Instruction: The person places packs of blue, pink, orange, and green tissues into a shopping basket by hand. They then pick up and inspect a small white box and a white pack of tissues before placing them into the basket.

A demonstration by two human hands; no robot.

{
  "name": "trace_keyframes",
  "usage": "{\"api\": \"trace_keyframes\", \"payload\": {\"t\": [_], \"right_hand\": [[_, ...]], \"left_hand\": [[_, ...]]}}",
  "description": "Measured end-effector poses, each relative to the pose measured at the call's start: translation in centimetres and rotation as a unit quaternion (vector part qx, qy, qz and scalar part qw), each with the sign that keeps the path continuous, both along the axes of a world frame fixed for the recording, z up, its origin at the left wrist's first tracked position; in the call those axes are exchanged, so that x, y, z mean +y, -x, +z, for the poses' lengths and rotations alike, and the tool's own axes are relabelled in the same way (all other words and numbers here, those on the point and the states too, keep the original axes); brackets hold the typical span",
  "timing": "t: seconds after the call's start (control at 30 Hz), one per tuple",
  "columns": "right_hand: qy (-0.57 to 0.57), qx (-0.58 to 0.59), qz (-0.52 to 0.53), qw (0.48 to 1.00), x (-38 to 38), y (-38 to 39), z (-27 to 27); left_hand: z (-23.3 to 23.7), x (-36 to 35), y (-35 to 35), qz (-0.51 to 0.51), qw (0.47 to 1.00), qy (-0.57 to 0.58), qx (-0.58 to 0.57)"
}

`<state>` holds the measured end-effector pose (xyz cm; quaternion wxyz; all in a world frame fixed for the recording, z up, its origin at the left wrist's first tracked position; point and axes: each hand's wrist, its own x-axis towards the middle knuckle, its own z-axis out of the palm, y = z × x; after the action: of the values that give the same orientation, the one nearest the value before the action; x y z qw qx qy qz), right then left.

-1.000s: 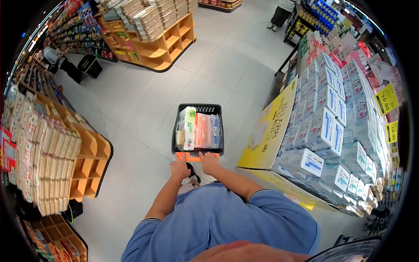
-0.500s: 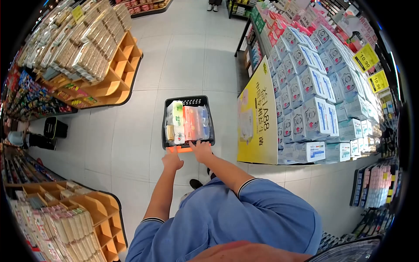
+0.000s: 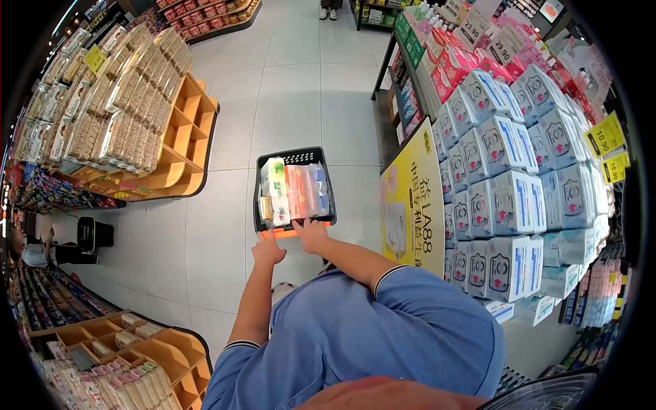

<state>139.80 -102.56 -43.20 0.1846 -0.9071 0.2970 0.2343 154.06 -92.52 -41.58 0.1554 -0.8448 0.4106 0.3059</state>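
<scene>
A black shopping cart basket [image 3: 293, 158] rolls on the pale tiled floor ahead of me, filled with wrapped packs: a green-and-white one, an orange one and a clear bluish one. Both my hands grip its orange handle bar [image 3: 292, 233]. My left hand [image 3: 266, 247] holds the bar's left end, and my right hand [image 3: 311, 234] holds its right part. Blue short sleeves cover my upper arms.
A tall stack of blue-and-white boxed packs [image 3: 509, 191] with a yellow sign panel [image 3: 415, 205] stands close on the right. Orange wooden display shelves [image 3: 171, 137] with packaged goods lie at left and lower left. A crouched person [image 3: 34, 254] is at the far left. The aisle runs ahead.
I have moved forward along the aisle with the cart; the stack of boxes on the right is now closer and the left shelf has slid nearer. Both hands stay on the handle.
</scene>
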Motion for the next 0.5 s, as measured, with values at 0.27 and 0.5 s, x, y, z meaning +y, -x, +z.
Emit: {"api": "trace_keyframes", "payload": {"t": [0.27, 0.5], "right_hand": [[0.016, 0.001, -0.040, 0.999, -7.6, -4.7, -0.7], [0.004, -0.004, -0.116, 0.993, -13.3, -9.5, -0.5]], "left_hand": [[-0.4, -7.7, -4.4, -0.034, 0.999, -0.010, -0.019], [-1.6, -14.7, -11.2, -0.134, 0.991, 0.016, -0.010]]}}
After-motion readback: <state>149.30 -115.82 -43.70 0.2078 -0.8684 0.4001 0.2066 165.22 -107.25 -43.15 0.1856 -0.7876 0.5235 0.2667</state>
